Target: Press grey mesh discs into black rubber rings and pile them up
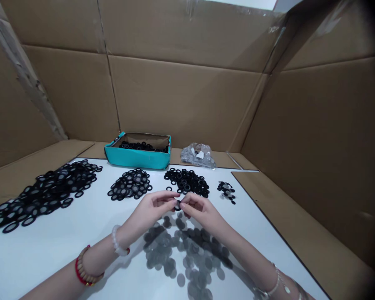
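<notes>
Between the fingertips of both hands is a small black ring [178,208], partly covered by the fingers. My left hand [158,206] pinches its left side, and my right hand [198,208] pinches its right side. Whether a disc sits inside the ring is too small to tell. Below the hands, many thin grey translucent discs [193,252] lie spread on the white table [112,233]. Just beyond the fingers is a pile of black rings [187,182]. To its left sits a heap of black rings with grey centres [130,184].
A larger, long pile of grey-centred black rings [50,192] stretches along the left. At the back stand a turquoise box [137,159] holding black rings and a clear plastic bag [198,155]. A small black and grey cluster [226,191] lies right. Cardboard walls [187,96] surround the table.
</notes>
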The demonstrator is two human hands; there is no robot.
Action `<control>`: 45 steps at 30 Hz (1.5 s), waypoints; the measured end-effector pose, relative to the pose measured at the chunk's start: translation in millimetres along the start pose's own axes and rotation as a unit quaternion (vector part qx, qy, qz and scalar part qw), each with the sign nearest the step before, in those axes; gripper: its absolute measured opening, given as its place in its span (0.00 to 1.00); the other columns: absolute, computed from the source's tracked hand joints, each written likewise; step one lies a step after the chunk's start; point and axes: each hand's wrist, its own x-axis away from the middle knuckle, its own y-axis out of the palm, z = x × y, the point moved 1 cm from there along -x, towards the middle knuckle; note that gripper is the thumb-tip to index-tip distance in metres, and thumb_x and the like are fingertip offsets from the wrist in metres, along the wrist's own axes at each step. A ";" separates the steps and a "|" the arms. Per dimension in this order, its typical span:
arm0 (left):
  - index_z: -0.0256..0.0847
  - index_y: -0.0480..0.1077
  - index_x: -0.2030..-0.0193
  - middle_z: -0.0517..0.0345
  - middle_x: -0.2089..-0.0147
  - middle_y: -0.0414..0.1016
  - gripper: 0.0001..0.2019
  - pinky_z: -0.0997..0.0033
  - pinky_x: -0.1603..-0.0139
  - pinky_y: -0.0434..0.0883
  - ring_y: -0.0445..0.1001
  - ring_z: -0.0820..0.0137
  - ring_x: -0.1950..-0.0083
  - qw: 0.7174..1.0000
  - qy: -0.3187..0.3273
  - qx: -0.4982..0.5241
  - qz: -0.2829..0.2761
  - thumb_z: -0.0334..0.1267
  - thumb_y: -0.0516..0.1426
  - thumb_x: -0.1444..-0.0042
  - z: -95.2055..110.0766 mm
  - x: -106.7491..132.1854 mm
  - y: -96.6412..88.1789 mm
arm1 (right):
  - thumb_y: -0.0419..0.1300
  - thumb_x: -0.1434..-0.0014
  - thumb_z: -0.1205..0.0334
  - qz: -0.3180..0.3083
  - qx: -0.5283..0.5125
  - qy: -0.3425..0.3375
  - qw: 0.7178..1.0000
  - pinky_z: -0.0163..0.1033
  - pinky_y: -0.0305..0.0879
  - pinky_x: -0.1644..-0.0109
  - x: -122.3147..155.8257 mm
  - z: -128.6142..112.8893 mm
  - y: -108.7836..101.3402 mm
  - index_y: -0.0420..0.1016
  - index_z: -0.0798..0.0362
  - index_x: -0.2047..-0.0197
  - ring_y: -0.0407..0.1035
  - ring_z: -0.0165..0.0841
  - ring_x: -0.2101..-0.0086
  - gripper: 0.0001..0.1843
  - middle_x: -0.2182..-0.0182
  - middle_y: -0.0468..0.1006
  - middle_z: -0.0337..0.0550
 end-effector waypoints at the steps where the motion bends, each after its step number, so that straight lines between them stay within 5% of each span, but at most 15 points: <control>1: 0.38 0.73 0.58 0.52 0.59 0.77 0.12 0.69 0.59 0.70 0.73 0.66 0.58 1.000 0.007 0.002 0.008 0.38 0.57 0.48 -1.2 0.0 0.8 | 0.57 0.44 0.50 0.002 0.004 0.002 1.000 0.32 0.54 0.72 0.0 0.2 0.4 0.64 0.54 0.72 0.58 0.27 0.76 0.16 0.79 0.62 0.34; 5: 0.36 0.71 0.63 0.53 0.64 0.75 0.07 0.69 0.60 0.70 0.73 0.67 0.62 0.998 0.042 -0.032 0.029 0.35 0.57 0.50 -3.1 0.7 2.6 | 0.55 0.42 0.52 -0.004 0.058 -0.029 0.998 0.32 0.53 0.72 1.8 -0.9 2.6 0.62 0.54 0.73 0.57 0.27 0.75 0.15 0.78 0.62 0.34; 9: 0.36 0.71 0.65 0.53 0.65 0.75 0.06 0.70 0.61 0.70 0.74 0.67 0.63 0.998 0.040 -0.053 -0.006 0.33 0.56 0.49 -0.4 2.2 1.2 | 0.54 0.41 0.55 -0.018 0.102 -0.069 0.992 0.33 0.52 0.70 4.1 -5.1 2.6 0.61 0.54 0.75 0.57 0.28 0.74 0.15 0.77 0.63 0.35; 18: 0.37 0.72 0.67 0.54 0.65 0.76 0.04 0.70 0.58 0.69 0.73 0.67 0.62 0.992 0.074 -0.099 0.027 0.31 0.56 0.50 2.8 3.2 1.1 | 0.57 0.43 0.51 0.005 0.048 -0.036 0.998 0.33 0.51 0.73 4.1 0.0 4.4 0.59 0.53 0.77 0.55 0.27 0.77 0.18 0.80 0.61 0.34; 28: 0.37 0.70 0.55 0.55 0.63 0.74 0.13 0.70 0.60 0.69 0.72 0.68 0.62 0.999 0.042 0.005 -0.023 0.40 0.56 0.46 0.6 -0.7 -2.1 | 0.58 0.44 0.50 -0.020 -0.106 0.014 0.994 0.34 0.56 0.68 -1.8 10.5 0.2 0.65 0.55 0.76 0.60 0.27 0.76 0.18 0.79 0.67 0.36; 34: 0.37 0.71 0.60 0.55 0.65 0.74 0.10 0.71 0.64 0.68 0.71 0.68 0.63 0.999 0.031 0.011 -0.017 0.39 0.57 0.47 2.7 0.7 -2.3 | 0.55 0.42 0.49 -0.035 -0.190 0.028 0.981 0.36 0.59 0.66 -0.2 11.9 1.4 0.68 0.55 0.71 0.62 0.28 0.73 0.17 0.76 0.68 0.38; 45: 0.38 0.70 0.62 0.59 0.71 0.70 0.13 0.71 0.62 0.66 0.69 0.69 0.65 0.999 0.010 0.020 -0.041 0.45 0.50 0.41 1.3 0.9 -4.4 | 0.59 0.44 0.55 0.008 -0.136 0.013 0.991 0.36 0.58 0.66 1.3 7.2 -0.8 0.68 0.54 0.73 0.62 0.29 0.73 0.12 0.79 0.66 0.36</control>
